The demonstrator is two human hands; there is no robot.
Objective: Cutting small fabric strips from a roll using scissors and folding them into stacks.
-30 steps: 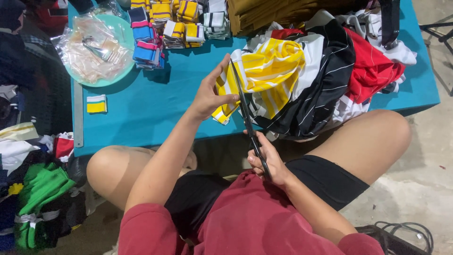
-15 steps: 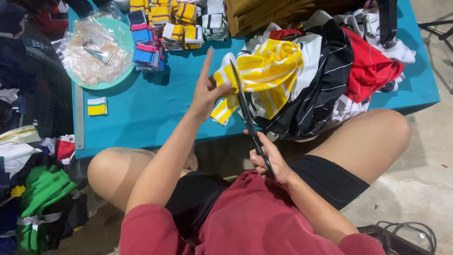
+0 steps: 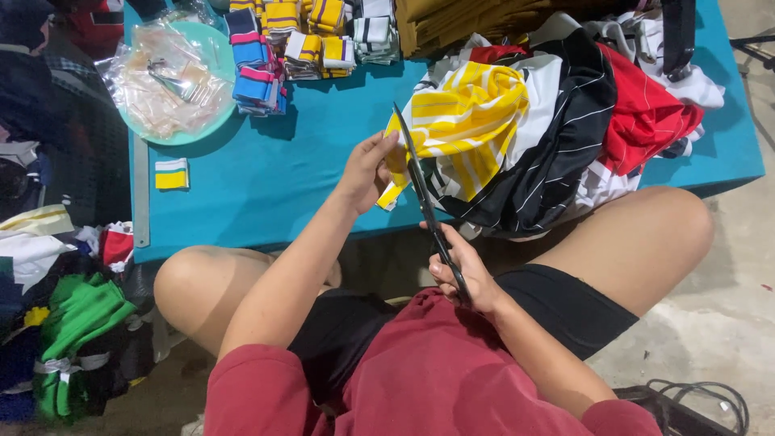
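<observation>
Closest to me, my right hand (image 3: 462, 274) grips the handles of the long black metal scissors (image 3: 428, 210), blades pointing away. Further, my left hand (image 3: 367, 168) pinches the yellow-and-white striped cloth strip (image 3: 393, 165) at the edge of the turquoise table (image 3: 266, 178).

- The left hand (image 3: 367, 165) sits at centre frame, its forearm stretching up from the lower left, fingers bent and pinched together.
- The right hand (image 3: 460, 270) lies lower, just right of centre, fingers curled shut in a grip, wrist bent towards the body.
- Both knees spread wide apart.
</observation>
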